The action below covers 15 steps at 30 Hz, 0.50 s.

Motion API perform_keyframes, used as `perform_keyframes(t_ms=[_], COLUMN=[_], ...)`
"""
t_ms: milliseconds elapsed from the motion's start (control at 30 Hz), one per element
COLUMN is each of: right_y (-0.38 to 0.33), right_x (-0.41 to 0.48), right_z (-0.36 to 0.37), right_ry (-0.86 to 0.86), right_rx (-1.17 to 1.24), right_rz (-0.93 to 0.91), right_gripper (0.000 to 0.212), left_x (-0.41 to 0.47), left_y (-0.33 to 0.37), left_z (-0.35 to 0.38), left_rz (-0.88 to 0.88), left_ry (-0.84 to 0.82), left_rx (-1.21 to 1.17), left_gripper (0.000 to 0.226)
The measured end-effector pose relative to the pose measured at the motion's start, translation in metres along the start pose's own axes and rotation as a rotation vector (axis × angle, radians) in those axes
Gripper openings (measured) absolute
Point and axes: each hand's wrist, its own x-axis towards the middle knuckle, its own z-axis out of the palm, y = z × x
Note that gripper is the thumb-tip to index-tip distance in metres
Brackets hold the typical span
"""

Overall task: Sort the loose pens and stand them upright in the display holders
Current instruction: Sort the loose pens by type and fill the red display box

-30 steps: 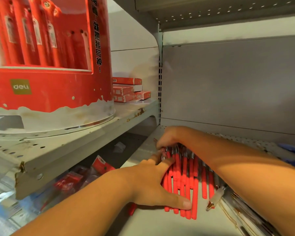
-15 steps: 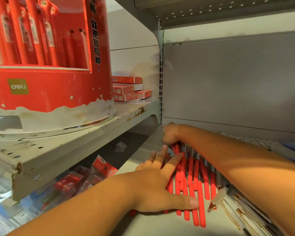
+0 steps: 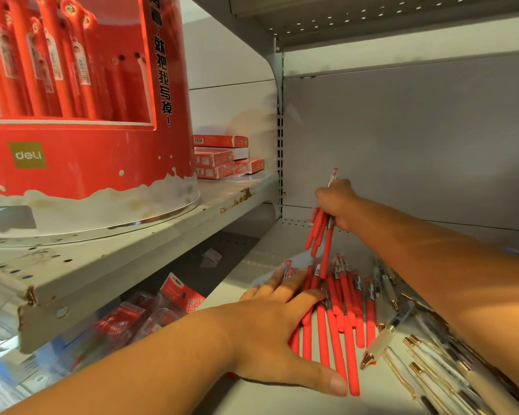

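Several loose red pens (image 3: 340,319) lie in a heap on the white lower shelf (image 3: 282,396). My left hand (image 3: 277,327) rests flat on the heap's left side, fingers spread. My right hand (image 3: 337,206) is raised above the back of the heap, closed around a few red pens (image 3: 319,235) that hang down tilted; one tip sticks out above the fist. A big red round display holder (image 3: 81,163) with upright red pens stands on the higher shelf at the left.
White and clear pens with gold clips (image 3: 426,363) lie to the right of the heap. Small red boxes (image 3: 219,158) are stacked behind the display holder. The rusty shelf edge (image 3: 117,274) juts out at the left, with packaged goods (image 3: 126,322) below it.
My right hand has closed on a few pens and lifted them up off the heap toward the back. My left hand has stayed on the heap, fingers spread wider.
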Motion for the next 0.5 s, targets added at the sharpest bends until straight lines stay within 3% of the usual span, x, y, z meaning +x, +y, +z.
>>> perform_keyframes(t_ms=[200,333,500], right_y=[-0.003,0.003,0.026], right_x=[0.004,-0.013,-0.037], right_z=[-0.030,-0.039,-0.026], right_ry=[0.145,0.136,0.081], right_rx=[0.178,0.136,0.286], right_rz=[-0.018,0.043,0.004], right_gripper=[0.040,0.046,0.058], left_x=[0.007,0.016,0.028], left_y=[-0.003,-0.006,-0.011], left_z=[-0.002,-0.003,-0.001], left_rz=[0.021,0.048,0.073], left_ry=[0.036,0.087,0.135], left_rx=[0.011,-0.038,-0.122], left_gripper=[0.098,0.102,0.113])
